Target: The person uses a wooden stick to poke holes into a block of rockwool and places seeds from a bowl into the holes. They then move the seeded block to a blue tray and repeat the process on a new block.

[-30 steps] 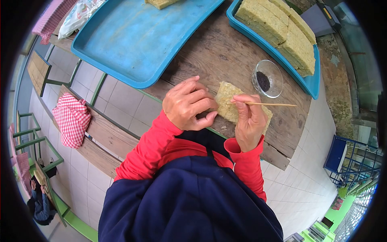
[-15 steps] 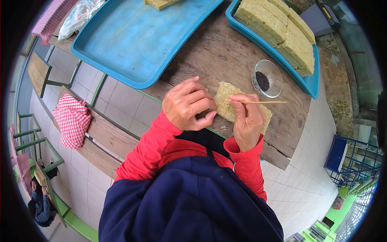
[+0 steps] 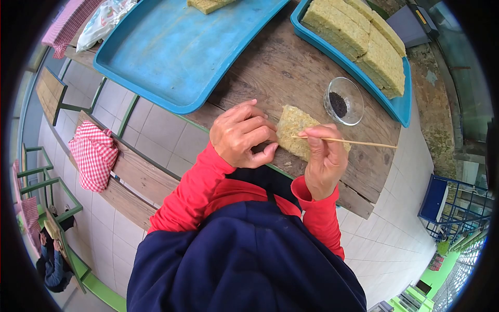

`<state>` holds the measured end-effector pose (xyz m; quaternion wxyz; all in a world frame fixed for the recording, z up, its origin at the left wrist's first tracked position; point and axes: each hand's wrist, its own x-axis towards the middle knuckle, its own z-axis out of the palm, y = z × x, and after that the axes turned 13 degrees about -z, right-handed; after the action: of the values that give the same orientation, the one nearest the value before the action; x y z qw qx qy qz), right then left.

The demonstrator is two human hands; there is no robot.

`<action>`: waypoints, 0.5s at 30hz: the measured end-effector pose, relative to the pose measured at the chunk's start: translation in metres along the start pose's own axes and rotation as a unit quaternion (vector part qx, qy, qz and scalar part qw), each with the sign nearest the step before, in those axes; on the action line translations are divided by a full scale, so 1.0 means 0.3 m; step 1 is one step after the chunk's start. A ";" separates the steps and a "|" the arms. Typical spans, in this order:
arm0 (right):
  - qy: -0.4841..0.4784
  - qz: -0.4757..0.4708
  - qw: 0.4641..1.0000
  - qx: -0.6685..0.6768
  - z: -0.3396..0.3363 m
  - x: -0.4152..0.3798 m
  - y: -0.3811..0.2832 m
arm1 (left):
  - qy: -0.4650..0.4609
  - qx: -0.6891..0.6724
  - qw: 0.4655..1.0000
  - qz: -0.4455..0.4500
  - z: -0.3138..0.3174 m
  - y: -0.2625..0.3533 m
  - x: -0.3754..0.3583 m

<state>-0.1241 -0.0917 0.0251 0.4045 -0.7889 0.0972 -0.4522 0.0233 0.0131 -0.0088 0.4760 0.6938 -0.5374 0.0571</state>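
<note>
A pale yellow, fibrous slab that looks like rockwool [image 3: 292, 125] lies flat on the wooden table in front of me. My left hand [image 3: 244, 134] is curled at its left edge, thumb and fingertips close together against it. Above the slab, my right hand [image 3: 326, 156] pinches a thin wooden skewer [image 3: 364, 142]. The skewer's left tip is over the slab's surface, and its long end sticks out to the right. Just beyond the right hand stands a clear glass bowl [image 3: 354, 106] with small dark seed-like grains [image 3: 338, 104] in it.
A blue tray [image 3: 179, 108] at the upper left bears a piece of slab near its far end. Another blue tray [image 3: 404, 112] at the right holds several stacked slabs [image 3: 382, 62]. A checked cloth bundle [image 3: 93, 156] lies on the bench. Someone sits at the far lower left [image 3: 54, 268].
My right hand has shifted slightly right, and the skewer has slid right and tilted, its far end now lower and farther out. My left hand and the slab have stayed put.
</note>
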 end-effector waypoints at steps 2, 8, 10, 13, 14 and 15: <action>-0.018 0.003 1.000 -0.014 0.009 0.001 -0.003 | 0.001 0.003 1.000 0.000 0.000 0.001 0.000; -0.032 0.004 0.999 -0.027 0.024 -0.004 0.007 | 0.004 0.001 1.000 -0.001 0.005 -0.002 -0.003; -0.037 -0.003 0.999 -0.031 0.024 -0.002 0.006 | 0.011 0.001 1.000 0.006 0.004 0.001 0.001; -0.038 0.002 0.999 -0.028 0.026 0.000 0.001 | 0.008 0.001 1.000 0.003 0.003 0.001 0.001; -0.047 -0.008 0.998 -0.037 0.025 0.002 -0.001 | 0.008 0.001 1.000 0.003 0.003 0.001 0.000; -0.056 -0.017 0.997 -0.045 0.025 0.002 -0.001 | 0.008 0.001 1.000 0.002 0.004 0.000 -0.001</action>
<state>-0.1179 -0.0876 0.0238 0.3656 -0.8319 0.0815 -0.4094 0.0226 0.0124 -0.0096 0.4792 0.6929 -0.5350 0.0639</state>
